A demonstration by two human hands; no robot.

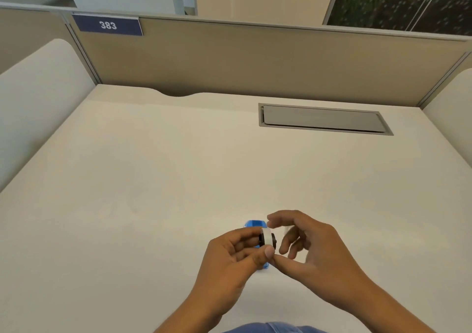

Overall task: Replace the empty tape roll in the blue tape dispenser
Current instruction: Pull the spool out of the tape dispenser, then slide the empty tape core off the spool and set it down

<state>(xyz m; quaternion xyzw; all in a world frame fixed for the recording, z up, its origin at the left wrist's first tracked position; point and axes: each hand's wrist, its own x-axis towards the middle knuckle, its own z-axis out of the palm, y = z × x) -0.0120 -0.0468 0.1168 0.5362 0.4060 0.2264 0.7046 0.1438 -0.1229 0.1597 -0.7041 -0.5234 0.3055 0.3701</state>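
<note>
Left hand (229,258) pinches tape roll (266,236); right hand (310,251) beside.

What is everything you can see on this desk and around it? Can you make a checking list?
Surface: plain cream desk, smooth, with a closed grey rectangular cable hatch set into it at the far right.
Job's things: small white tape roll on a black hub; translucent blue plastic tape dispenser, mostly hidden behind the hands.
Clutter: nothing seen.
Grippers: left hand pinches the roll; right hand is beside it, fingers loosely curled, thumb touching the left thumb, holding nothing I can make out.
Cables: nothing seen.
Surroundings: tan cubicle divider carrying a dark blue number plate reading 383; white curved side panels; windows beyond.
</note>
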